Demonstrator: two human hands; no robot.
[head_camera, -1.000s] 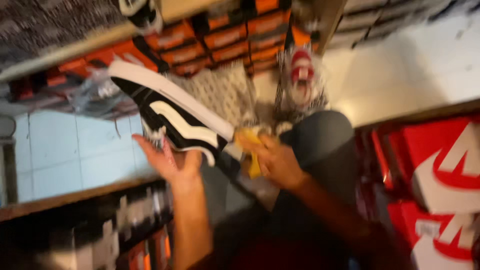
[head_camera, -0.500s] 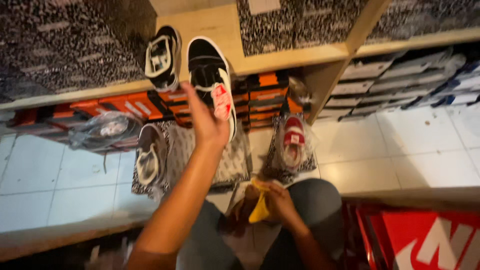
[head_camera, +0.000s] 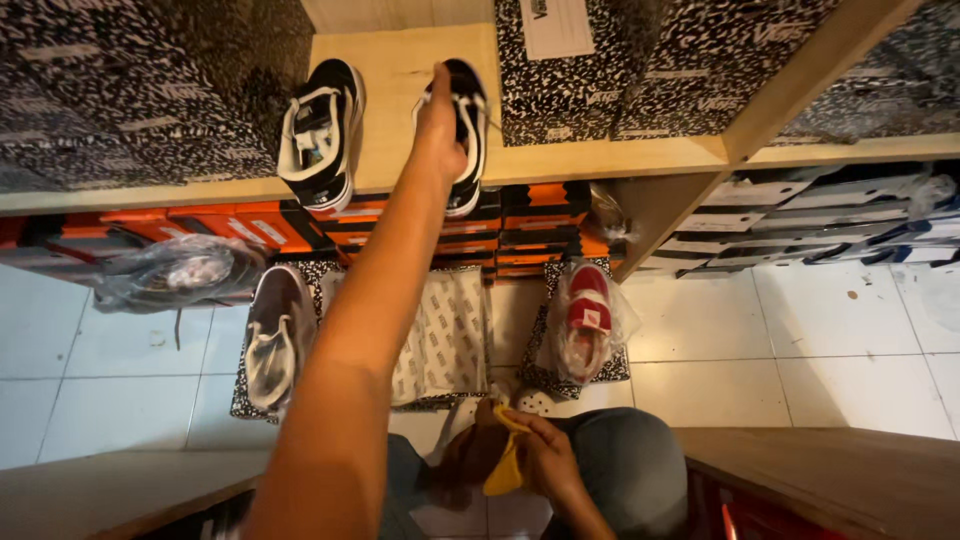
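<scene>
1. Overhead, left hand (head_camera: 440, 125) grips the black-and-white sneaker (head_camera: 466, 130) at its side, on the wooden shelf (head_camera: 400, 60) beside its mate (head_camera: 320, 135).
2. Right hand (head_camera: 545, 460) pinches a yellow cloth (head_camera: 503, 470) at the lap.
3. Judgement: sneaker light, canvas upper soft, rubber sole stiff; best held by sole edge or heel.

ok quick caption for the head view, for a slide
Left hand setting a black sneaker beside its mate on a wooden shelf; right hand holds a yellow cloth.
</scene>
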